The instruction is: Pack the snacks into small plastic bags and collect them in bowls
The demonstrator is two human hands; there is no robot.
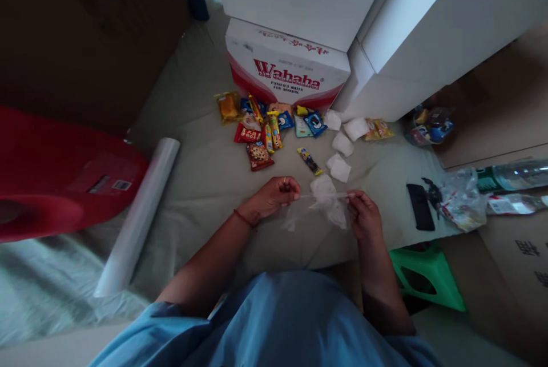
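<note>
In the head view, the left hand (274, 197) is curled, thumb and fingertips pinched together on one end of a thin, clear plastic film (338, 216). The right hand (363, 213) pinches the other end, fingers bent inward. The film's upper edge runs taut between the two hands, while its limp, wrinkled folds hang below. Just beyond the hands lie soft white squares (339, 168) with slightly rounded corners, and a slim, glossy snack stick (309, 161). Farther ahead of the left hand sit shiny, crimped snack packets (259, 157), in front of a printed cardboard box (286, 70). Left of the left hand, a smooth, cylindrical roll (137, 218) lies on creased, pale cloth (192, 167). Right of the right hand is a flat, dark phone-like slab (420, 207).
</note>
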